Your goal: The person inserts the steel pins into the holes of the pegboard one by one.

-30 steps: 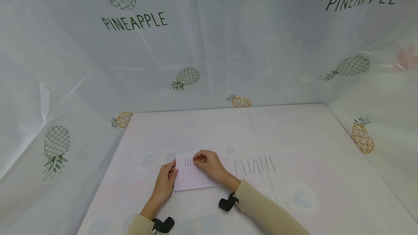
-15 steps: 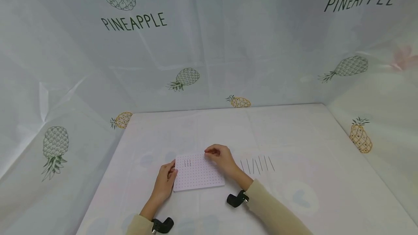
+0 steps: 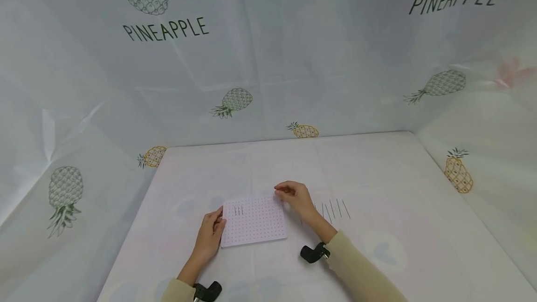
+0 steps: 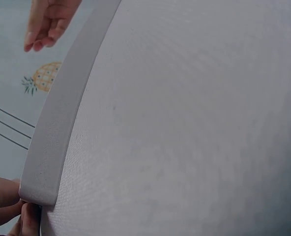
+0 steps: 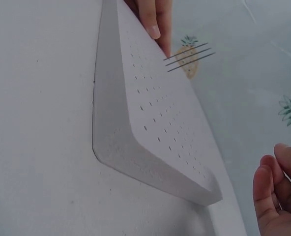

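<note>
A white board with rows of small holes (image 3: 256, 227) lies flat on the table. My left hand (image 3: 208, 236) grips its left edge, the fingertips at the corner in the left wrist view. Three thin dark pins (image 5: 189, 57) stand upright in the board near its far left corner. My right hand (image 3: 296, 199) hovers just past the board's far right corner, its fingers loosely bent. In the right wrist view the right hand's fingers (image 5: 267, 184) are seen off to the side of the board, and no pin shows between them.
Several loose pins (image 3: 331, 209) lie in a row on the table to the right of the board, partly behind my right forearm. A pale cloth (image 3: 365, 167) covers the table, and pineapple-printed sheets (image 3: 272, 59) rise around it.
My right hand has moved away from the standing pins, to the right and slightly farther back, beyond the board's corner. My left hand stays at the board's left edge.
</note>
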{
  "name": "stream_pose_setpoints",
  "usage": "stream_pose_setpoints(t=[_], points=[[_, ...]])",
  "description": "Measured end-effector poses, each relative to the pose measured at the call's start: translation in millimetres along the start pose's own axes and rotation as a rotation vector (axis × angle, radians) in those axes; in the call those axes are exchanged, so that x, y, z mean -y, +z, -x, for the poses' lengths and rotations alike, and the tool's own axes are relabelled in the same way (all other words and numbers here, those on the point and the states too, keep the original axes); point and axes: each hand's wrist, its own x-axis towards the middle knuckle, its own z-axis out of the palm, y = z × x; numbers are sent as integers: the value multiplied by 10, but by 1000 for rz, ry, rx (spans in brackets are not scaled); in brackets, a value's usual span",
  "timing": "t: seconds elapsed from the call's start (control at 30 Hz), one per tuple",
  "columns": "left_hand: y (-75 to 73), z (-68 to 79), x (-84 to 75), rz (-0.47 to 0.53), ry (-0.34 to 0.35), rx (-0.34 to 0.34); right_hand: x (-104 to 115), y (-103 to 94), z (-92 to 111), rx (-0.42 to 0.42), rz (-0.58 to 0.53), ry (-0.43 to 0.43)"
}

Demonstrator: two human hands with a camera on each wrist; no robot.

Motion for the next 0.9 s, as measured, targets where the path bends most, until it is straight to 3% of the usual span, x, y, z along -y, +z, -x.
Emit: stream_pose_setpoints(t=[0.27, 0.7, 0.9], points=[[8, -13, 15, -4, -7, 19, -104, -202, 49, -61, -15, 23], [5, 8, -2, 12, -7, 6, -45, -561, 231, -170, 51, 98], [19, 2, -4, 16, -34, 18, -329, -775, 276, -239, 52, 96]])
